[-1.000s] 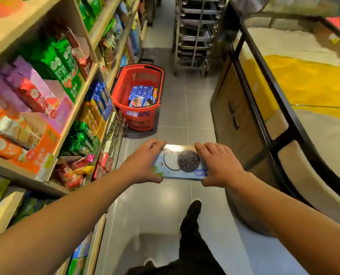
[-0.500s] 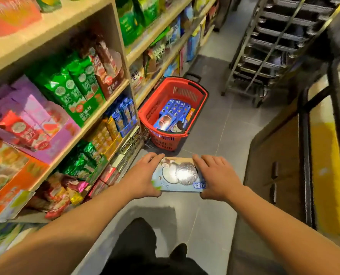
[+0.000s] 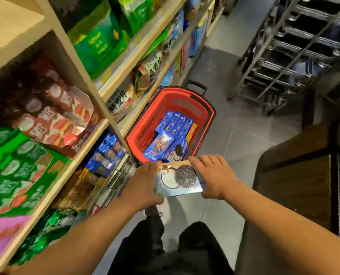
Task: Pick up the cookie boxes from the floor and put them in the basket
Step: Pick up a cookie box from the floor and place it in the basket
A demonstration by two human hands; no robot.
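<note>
A light-blue cookie box (image 3: 178, 180) with a big dark sandwich cookie printed on it is held flat between both hands. My left hand (image 3: 143, 184) grips its left end and my right hand (image 3: 214, 176) grips its right end. Just beyond the box, a red plastic basket (image 3: 143, 126) stands on the grey floor against the shelving. Several blue cookie boxes (image 3: 172, 133) lie inside it. The held box hovers at the basket's near rim.
Wooden shelves (image 3: 81, 153) packed with snack bags run along the left. A metal tray rack (image 3: 296, 56) stands at the far right, and a dark wooden counter (image 3: 296, 175) flanks the right. My dark-trousered legs (image 3: 165, 247) are below, on the grey tiled floor (image 3: 240, 135).
I have walked closer to the basket with the box in both hands. The basket now sits directly beyond the box, much nearer than before. The grip on the box is unchanged.
</note>
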